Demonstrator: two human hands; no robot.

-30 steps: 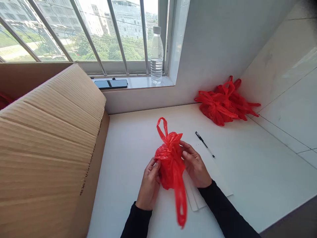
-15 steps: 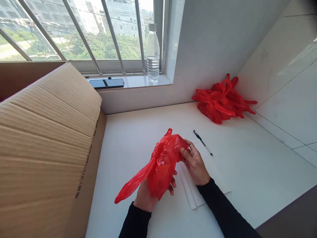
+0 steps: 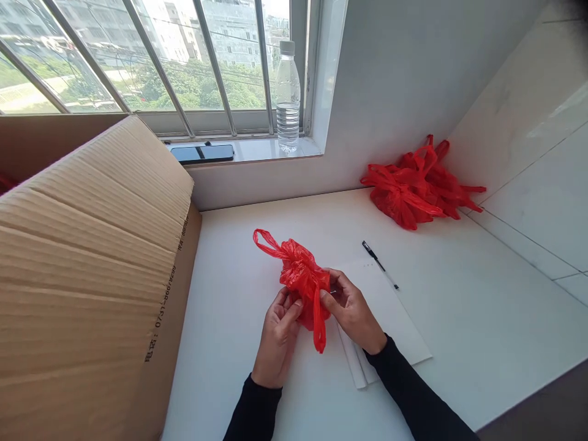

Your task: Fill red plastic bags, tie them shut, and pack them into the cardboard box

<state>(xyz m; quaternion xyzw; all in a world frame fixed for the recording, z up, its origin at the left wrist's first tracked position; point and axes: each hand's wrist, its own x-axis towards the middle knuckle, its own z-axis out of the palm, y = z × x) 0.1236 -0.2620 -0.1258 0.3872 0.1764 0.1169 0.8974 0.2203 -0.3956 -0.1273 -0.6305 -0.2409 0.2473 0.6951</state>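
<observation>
A bunched red plastic bag [image 3: 301,269] is held between both hands above the white table. One looped handle sticks out to the upper left, and the other hangs down toward me. My left hand [image 3: 278,327] grips its lower left side with thumb and fingers. On the right side, my right hand [image 3: 351,306] pinches the bag, thumb in front and fingers behind. What the bag contains, if anything, is hidden. Beneath and beside my right hand lie white paper sheets [image 3: 395,324], with a folded edge near the wrist. A black-capped pen [image 3: 380,264] rests just beyond that hand.
A large open cardboard box [image 3: 92,263] fills the left side, with something red just visible inside. Several red plastic bags [image 3: 418,190] are heaped in the table's back right corner. On the windowsill are a phone [image 3: 202,153] and a water bottle [image 3: 288,104].
The red bag has been turned, so its handles now point upper left and downward instead of lower left and up. My left hand has moved from beneath it to its near left side.
</observation>
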